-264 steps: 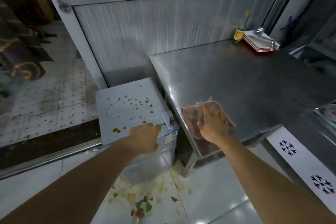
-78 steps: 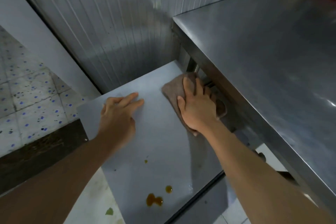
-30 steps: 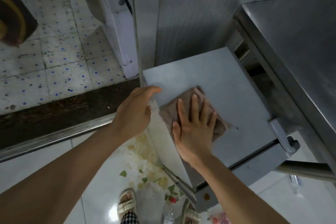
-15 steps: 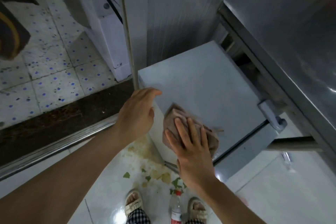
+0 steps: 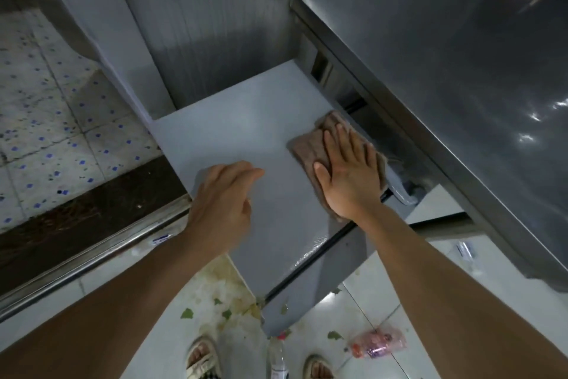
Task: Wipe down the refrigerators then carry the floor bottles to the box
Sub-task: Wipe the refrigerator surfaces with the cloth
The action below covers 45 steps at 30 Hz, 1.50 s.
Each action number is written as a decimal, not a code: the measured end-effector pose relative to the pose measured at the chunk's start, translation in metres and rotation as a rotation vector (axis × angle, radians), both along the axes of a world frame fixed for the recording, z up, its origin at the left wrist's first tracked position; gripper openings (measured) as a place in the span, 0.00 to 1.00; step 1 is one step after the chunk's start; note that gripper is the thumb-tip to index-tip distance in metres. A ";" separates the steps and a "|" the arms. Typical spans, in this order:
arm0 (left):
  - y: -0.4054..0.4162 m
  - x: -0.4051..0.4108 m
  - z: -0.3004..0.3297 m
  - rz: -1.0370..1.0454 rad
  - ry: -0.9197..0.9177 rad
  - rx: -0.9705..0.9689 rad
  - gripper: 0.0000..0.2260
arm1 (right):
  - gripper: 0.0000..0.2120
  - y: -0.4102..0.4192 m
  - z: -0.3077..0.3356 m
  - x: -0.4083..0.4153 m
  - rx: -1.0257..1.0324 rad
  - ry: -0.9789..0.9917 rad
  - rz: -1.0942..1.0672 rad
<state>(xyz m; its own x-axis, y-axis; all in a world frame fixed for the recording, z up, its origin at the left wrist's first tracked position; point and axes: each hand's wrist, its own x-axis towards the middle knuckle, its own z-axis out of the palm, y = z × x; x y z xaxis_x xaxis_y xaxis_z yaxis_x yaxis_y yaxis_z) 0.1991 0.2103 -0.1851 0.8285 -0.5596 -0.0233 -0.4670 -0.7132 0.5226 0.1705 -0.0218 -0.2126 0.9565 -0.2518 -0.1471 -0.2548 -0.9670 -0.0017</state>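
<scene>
Head view, looking down over my own forearms at the small grey refrigerator point(image 5: 252, 145), which I use as the landmark for everything else. Half a second ago my right hand point(image 5: 349, 177) had the brown cloth point(image 5: 310, 145) bunched at the near left corner of the lid; now the cloth lies spread flat at the lid's right edge, beside the grey latch handle point(image 5: 399, 191), and my palm presses it down with fingers stretched out straight — not clenched, just flattened on the fabric. My left hand point(image 5: 222, 197) has moved too: earlier it hovered off the lid's left corner, now it sits over the lid's near left part, fingers loosely curled and holding nothing. Whether it touches the surface I cannot tell.

The lid is a smooth matte grey slab with squared corners, free of the orange drips seen earlier and gleaming wet near its front edge. The cloth looks soft and napped, like towelling. To the right of the refrigerator, higher up, runs a brushed steel counter point(image 5: 445, 55); behind it stands a ribbed metal panel point(image 5: 215, 25). On the glossy white floor tiles point(image 5: 384, 295) in front — among leaf scraps and a yellowish smear — stands a clear plastic bottle point(image 5: 278, 357) between my sandalled feet point(image 5: 203, 360), and a crushed one point(image 5: 379, 345) lies to its right.
</scene>
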 end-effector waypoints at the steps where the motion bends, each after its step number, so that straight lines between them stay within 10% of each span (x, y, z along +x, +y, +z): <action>1: -0.005 -0.004 -0.001 0.029 -0.002 0.028 0.25 | 0.31 0.000 0.000 -0.005 0.009 -0.003 -0.020; 30: -0.078 -0.033 -0.019 0.189 -0.058 0.024 0.27 | 0.28 -0.080 0.005 -0.145 0.130 -0.065 0.167; 45: -0.006 -0.085 -0.010 0.123 -0.107 0.222 0.23 | 0.27 -0.062 -0.004 -0.071 -0.008 -0.116 0.195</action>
<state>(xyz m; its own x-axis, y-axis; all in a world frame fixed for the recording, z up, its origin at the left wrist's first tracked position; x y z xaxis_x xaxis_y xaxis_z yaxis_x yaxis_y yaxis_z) 0.1141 0.2042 -0.1947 0.8940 -0.4460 -0.0428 -0.4144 -0.8595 0.2994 0.0993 -0.0840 -0.2170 0.9976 -0.0617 -0.0322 -0.0621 -0.9980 -0.0121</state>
